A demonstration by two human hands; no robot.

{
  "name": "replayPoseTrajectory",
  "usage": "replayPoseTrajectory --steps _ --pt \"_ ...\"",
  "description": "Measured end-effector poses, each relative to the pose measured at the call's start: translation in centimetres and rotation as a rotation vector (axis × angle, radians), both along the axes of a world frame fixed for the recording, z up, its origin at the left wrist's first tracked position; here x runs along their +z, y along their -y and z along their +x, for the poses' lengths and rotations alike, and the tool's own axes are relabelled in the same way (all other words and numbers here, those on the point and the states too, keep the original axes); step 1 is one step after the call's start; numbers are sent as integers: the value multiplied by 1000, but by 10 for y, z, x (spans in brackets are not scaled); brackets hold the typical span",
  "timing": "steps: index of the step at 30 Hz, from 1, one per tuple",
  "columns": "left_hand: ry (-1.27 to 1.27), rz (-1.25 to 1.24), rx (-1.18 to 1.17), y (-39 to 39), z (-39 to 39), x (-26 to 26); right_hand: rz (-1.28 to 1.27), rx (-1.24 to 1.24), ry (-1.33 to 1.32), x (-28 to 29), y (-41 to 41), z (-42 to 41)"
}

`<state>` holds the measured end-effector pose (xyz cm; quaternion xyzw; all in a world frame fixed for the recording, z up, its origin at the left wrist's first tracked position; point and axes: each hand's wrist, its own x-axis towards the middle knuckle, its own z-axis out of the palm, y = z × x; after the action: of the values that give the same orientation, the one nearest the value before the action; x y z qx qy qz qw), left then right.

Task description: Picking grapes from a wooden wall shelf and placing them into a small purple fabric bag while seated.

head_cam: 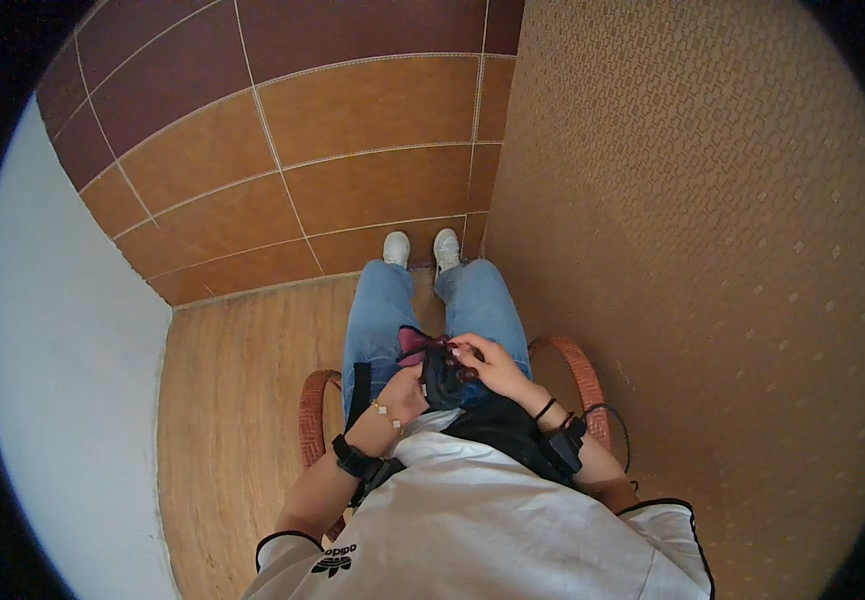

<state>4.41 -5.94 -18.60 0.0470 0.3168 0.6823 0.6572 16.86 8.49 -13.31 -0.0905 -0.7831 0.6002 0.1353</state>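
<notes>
In my lap, above the blue jeans (483, 289), lies a small bundle of dark cloth (443, 381) with dark red, shiny parts on its right side. A pink piece with a dark edge (413, 346) sticks out at its upper left. My left hand (404, 394) grips the bundle from the left, with its fingers partly hidden behind it. On the other side my right hand (496, 364) has its fingertips bent onto the dark red parts at the top. What exactly these parts are cannot be told. Each wrist bears a black strapped device.
Woven armrests of a chair (314, 420) curve up on both sides of me. A wall with brown tiles (372, 105) rises in front of my white shoes (396, 248). A patterned brown surface (702, 262) stands close on the right, a white wall (72, 337) on the left.
</notes>
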Motion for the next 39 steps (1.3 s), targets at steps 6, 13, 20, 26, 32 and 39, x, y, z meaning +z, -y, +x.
replayPoseTrajectory --steps 6,13,20,26,32,39 --pt "18 3 46 -3 3 3 45 -14 -1 -1 -1 0" --pt "-69 -26 24 -1 4 6 1 -1 -6 -4 -2 0" --pt "-99 -36 -2 3 4 15 8 8 22 -5 -3 -1" --pt "-45 -39 78 2 8 30 16 -11 -11 -3 -1 0" --pt "11 -54 44 2 2 18 13 21 -22 -5 -2 -1" --pt "-1 -63 79 2 8 34 -3 18 2 -3 -3 0"
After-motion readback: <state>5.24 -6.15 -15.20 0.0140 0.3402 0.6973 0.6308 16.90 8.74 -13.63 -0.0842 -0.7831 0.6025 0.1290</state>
